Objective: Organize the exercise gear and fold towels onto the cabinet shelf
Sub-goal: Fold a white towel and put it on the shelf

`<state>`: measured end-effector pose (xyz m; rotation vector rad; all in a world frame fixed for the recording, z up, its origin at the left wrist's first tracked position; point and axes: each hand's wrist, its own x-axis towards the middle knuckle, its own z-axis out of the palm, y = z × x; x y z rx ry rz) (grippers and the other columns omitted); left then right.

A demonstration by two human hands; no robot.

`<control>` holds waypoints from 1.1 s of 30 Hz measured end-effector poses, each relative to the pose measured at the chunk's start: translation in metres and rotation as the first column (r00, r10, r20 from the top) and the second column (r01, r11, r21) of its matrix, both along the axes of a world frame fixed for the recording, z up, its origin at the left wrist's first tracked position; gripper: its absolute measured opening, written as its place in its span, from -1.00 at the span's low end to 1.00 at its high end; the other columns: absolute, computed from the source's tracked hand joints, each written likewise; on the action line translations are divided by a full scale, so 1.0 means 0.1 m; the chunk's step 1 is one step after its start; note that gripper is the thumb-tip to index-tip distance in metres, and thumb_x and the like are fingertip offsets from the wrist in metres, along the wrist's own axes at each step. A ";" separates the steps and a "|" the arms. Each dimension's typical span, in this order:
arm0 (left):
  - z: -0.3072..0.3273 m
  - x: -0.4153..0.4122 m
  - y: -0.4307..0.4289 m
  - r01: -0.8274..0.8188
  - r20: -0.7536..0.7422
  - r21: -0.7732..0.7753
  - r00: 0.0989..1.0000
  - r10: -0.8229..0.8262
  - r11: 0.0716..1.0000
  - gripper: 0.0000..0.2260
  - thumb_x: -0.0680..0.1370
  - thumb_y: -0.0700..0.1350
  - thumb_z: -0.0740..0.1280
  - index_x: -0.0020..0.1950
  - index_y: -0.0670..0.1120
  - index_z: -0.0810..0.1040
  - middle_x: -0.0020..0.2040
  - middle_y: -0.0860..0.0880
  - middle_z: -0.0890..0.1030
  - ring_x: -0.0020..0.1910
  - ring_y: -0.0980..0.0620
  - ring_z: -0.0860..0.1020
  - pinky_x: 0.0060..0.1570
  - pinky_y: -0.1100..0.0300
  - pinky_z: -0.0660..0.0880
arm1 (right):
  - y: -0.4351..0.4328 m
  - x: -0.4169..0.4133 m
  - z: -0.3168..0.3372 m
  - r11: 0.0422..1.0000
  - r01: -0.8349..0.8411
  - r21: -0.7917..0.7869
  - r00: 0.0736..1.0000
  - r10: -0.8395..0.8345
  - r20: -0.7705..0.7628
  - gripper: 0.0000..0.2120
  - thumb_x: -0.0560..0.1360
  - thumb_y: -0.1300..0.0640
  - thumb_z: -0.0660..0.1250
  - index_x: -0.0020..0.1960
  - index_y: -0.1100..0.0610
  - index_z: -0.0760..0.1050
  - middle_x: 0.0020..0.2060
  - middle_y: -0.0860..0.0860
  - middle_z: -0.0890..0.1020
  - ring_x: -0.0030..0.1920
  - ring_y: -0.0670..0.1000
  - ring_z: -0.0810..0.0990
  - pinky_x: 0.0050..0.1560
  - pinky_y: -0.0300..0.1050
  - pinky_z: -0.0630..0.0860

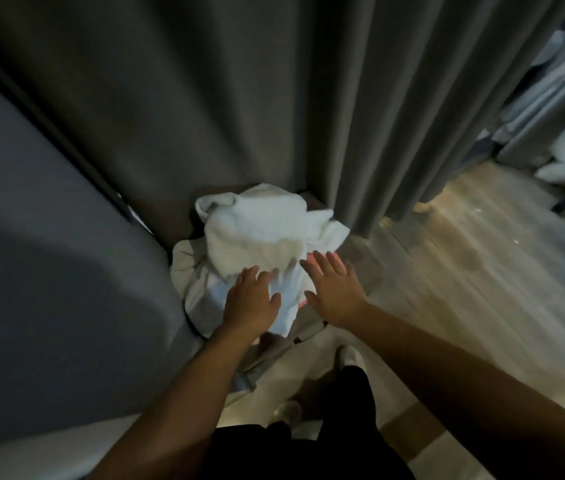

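White towelling is lying heaped in the corner in front of you: the towels (260, 233) are sitting in a crumpled, unfolded pile where the grey curtain (360, 116) is meeting the dark panel (49, 237) on your left, low down by the wooden floor (464, 258). Whatever is carrying them is hidden under the cloth. You are holding both arms out and down over the near edge of the pile. Your left hand (251, 301) is resting on the lowest fold, its fingers spread across the cloth. The blur is hiding whether the tips are pinching anything, but they are looking laid flat rather than curled. Your right hand (334, 291) is hovering just beside the pile's right edge with its fingers (329, 266) straight and fanned, gripping nothing. That pairing is making sense for a gather: one palm is pinning the loose cloth while the other is lining up to scoop from the side, so the bundle is not trailing on the floor. Your shoe (350, 355) is standing close below the pile, so you are leaning right over it. No cabinet shelf is showing plainly here, and the pale shapes at the far right are too blurred to name. Judging by the heap, the folding is not yet begun.
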<state>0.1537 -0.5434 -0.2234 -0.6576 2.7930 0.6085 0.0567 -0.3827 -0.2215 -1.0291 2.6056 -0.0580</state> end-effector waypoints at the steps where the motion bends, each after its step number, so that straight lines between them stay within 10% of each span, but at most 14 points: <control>1: -0.02 -0.10 -0.03 -0.062 0.010 0.017 0.998 0.062 0.998 -0.58 0.62 0.07 0.23 0.45 -0.01 0.34 0.52 -0.05 0.25 0.49 -0.05 0.21 0.41 0.03 0.25 | -0.06 -0.19 -0.02 0.998 -0.062 0.017 0.998 0.062 -0.014 -0.37 0.62 -0.19 0.10 0.59 -0.09 -0.05 0.60 0.05 -0.03 0.58 0.18 -0.08 0.52 0.25 -0.07; 10: -0.12 -0.87 -0.08 -0.429 -0.003 -0.024 0.903 0.429 0.903 -0.46 0.61 0.04 0.26 0.55 -0.08 0.21 0.56 -0.11 0.18 0.54 -0.07 0.12 0.46 0.05 0.22 | -0.58 -1.50 -0.02 0.903 -0.430 0.019 0.901 0.428 0.069 -0.28 0.60 -0.01 0.24 0.59 -0.10 -0.12 0.59 0.08 -0.08 0.58 0.17 -0.05 0.51 0.22 0.00; 16: -0.37 -1.16 -0.05 -0.526 0.007 0.122 0.848 0.530 0.841 -0.29 0.60 0.01 0.30 0.60 -0.07 -0.05 0.60 -0.10 0.04 0.55 -0.07 0.13 0.44 0.04 0.25 | -0.95 -1.81 -0.03 0.926 -0.371 -0.063 0.887 0.374 0.270 -0.26 0.60 0.11 0.25 0.60 -0.03 -0.16 0.57 0.12 0.08 0.45 0.17 0.31 0.41 0.07 0.25; 23: -0.64 -1.21 -0.08 -0.573 -0.152 0.005 0.809 0.567 0.819 -0.66 0.59 0.02 0.31 0.31 -0.07 0.42 0.29 -0.05 0.47 0.25 0.00 0.47 0.14 0.19 0.42 | -1.13 -1.77 -0.14 0.945 -0.266 -0.189 0.939 0.299 0.171 -0.74 0.62 0.16 0.16 0.24 0.13 0.52 0.17 0.09 0.58 0.21 0.12 0.53 0.21 -0.01 0.40; 27: -0.56 -1.06 -0.05 -0.567 -0.277 -0.006 0.792 0.543 0.824 -0.84 0.61 -0.02 0.27 0.04 -0.09 0.54 0.03 -0.07 0.58 0.03 -0.04 0.54 -0.05 0.18 0.39 | -1.02 -1.77 -0.10 0.931 -0.262 -0.255 0.934 0.311 0.176 -0.77 0.62 0.18 0.17 0.13 0.19 0.57 0.09 0.12 0.63 0.13 0.12 0.57 0.17 -0.17 0.38; 33: 0.32 -0.89 -0.02 -0.639 -0.475 0.206 0.596 0.647 0.741 -0.77 0.65 -0.12 0.20 0.25 -0.17 0.51 0.12 -0.19 0.60 0.11 -0.16 0.56 0.09 0.09 0.43 | -1.05 -1.55 0.59 0.807 -0.081 -0.585 0.937 0.262 0.232 -0.90 0.57 0.24 0.28 0.04 0.22 0.55 0.01 0.13 0.58 -0.03 0.04 0.52 0.01 -0.22 0.36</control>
